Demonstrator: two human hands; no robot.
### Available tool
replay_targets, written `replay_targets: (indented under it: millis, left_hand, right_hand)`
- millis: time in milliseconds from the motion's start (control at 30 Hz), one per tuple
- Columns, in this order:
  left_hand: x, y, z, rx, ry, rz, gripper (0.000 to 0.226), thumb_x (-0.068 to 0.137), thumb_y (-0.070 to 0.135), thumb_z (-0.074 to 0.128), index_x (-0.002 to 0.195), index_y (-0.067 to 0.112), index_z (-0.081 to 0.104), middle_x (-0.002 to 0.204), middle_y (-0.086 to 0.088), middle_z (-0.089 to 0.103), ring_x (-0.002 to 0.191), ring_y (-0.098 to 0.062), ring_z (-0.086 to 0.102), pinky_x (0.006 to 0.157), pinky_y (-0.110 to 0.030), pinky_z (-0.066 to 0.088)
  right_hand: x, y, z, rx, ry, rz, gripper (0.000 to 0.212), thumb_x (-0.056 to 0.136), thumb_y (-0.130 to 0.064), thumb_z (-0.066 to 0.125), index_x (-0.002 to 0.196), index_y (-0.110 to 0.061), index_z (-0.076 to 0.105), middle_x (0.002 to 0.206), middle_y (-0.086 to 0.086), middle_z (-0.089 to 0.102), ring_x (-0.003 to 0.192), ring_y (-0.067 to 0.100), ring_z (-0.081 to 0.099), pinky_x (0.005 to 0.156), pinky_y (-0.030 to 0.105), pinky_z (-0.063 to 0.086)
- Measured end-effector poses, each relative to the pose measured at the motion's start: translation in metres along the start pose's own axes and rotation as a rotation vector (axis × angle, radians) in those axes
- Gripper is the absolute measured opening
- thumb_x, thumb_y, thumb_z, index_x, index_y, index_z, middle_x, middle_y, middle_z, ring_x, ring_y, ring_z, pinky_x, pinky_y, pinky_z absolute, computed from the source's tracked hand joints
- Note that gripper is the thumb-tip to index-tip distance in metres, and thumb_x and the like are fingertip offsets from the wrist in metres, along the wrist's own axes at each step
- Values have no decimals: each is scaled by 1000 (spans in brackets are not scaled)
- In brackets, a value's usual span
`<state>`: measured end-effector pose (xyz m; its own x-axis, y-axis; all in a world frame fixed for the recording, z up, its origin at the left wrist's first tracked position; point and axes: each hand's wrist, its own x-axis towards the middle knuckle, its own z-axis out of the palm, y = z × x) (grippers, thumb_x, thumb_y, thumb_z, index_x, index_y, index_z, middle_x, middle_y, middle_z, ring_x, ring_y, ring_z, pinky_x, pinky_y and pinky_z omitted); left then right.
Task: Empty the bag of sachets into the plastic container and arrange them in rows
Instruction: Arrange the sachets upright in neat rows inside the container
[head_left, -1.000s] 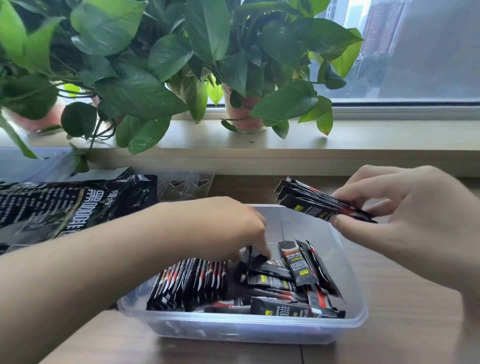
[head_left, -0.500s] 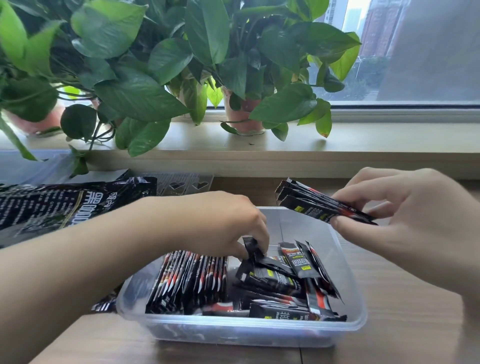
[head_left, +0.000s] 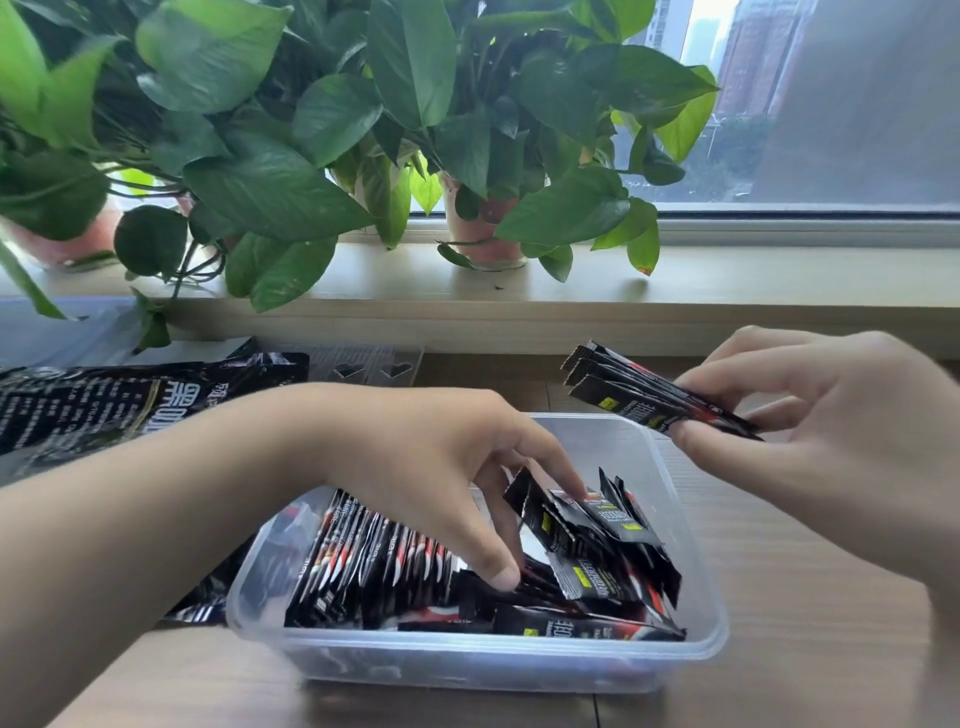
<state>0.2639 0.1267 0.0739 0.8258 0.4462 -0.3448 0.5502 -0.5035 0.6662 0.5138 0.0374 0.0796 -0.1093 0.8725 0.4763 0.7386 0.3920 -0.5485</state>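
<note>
Inside clear plastic container (head_left: 493, 662), row of sachets (head_left: 374, 561) stood on edge in left half; loose sachets (head_left: 592, 561) piled askew in right half. Loose sachets pinched between bent index finger and thumb of left hand (head_left: 431, 467). Bundle of sachets (head_left: 623, 395) gripped in curled fingers of right hand (head_left: 821, 431), held above container's far right corner. Black bag (head_left: 130, 410) laid flat on wooden table (head_left: 779, 649) at left. Potted plants (head_left: 311, 130) lined on windowsill (head_left: 727, 280) behind.

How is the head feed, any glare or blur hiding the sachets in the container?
Head view: daylight enters through the window behind the plants, no harsh shadows; a pale sheen lies on the front rim of the plastic container; the loose sachets are fairly sharp; the bag at far left is soft.
</note>
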Motion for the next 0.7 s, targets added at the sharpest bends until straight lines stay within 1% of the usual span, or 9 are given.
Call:
replay_targets:
  millis: [67,133,300,400,467,533,600,633,700]
  left_hand:
    - [3,4,5,-19,32,-20,57,77,43,84,127,42,59,105,-2,78,84,4,73,76,-14,55]
    - [6,9,12,-143,56,-61,48,81,45,80,124,33,63,96,-6,79,79,-8,76,71,-15,56]
    - [8,18,17,-366,65,-91,27,96,16,65,122,12,65,73,7,74,80,-18,77,75,-28,62]
    - [11,19,20,-391,204,-111,28,97,1,48,112,5,70,86,-7,68,83,-27,77,78,-36,64]
    - [14,19,23,-399,274,-154,32,95,2,42,107,5,72,99,-12,68,85,-30,77,81,-41,63]
    - [16,21,25,-402,293,-172,26,90,22,53,103,12,74,105,-7,73,84,-28,78,85,-42,62]
    - [15,21,27,-313,279,-173,29,84,43,69,103,22,73,97,-4,78,81,-19,78,86,-38,61]
    - [16,21,28,-248,290,-182,29,83,45,75,103,24,72,89,-4,79,77,-14,78,84,-35,62]
    - [19,20,29,-165,348,-197,19,87,36,75,100,23,72,78,-3,79,69,-9,77,77,-28,62]
  right_hand:
    - [0,-1,0,3,8,9,25,70,-23,78,84,-44,74,84,-15,70,67,5,67,56,2,43]
    - [0,-2,0,4,8,14,25,70,-23,77,83,-43,74,83,-15,70,66,6,67,53,1,41]
    - [0,-1,0,-6,5,18,21,71,-24,76,80,-42,74,83,-14,69,65,7,68,53,4,43]
    - [0,-1,0,-2,11,14,21,71,-24,76,80,-42,75,83,-14,70,63,7,68,53,6,45]
    - [0,0,0,-9,13,13,21,71,-25,76,81,-43,75,84,-14,70,63,8,68,53,12,47]
    - [0,0,0,-11,16,13,20,72,-25,76,81,-42,75,84,-13,70,64,9,68,53,12,46]
    - [0,0,-1,-5,20,12,20,72,-25,77,81,-42,75,85,-13,70,65,9,68,53,10,45]
    - [0,0,-1,-1,22,13,20,72,-26,78,81,-43,75,85,-13,70,65,9,69,53,12,46]
    - [-1,0,-1,16,30,11,20,71,-28,81,82,-45,74,86,-13,70,64,9,68,54,14,47]
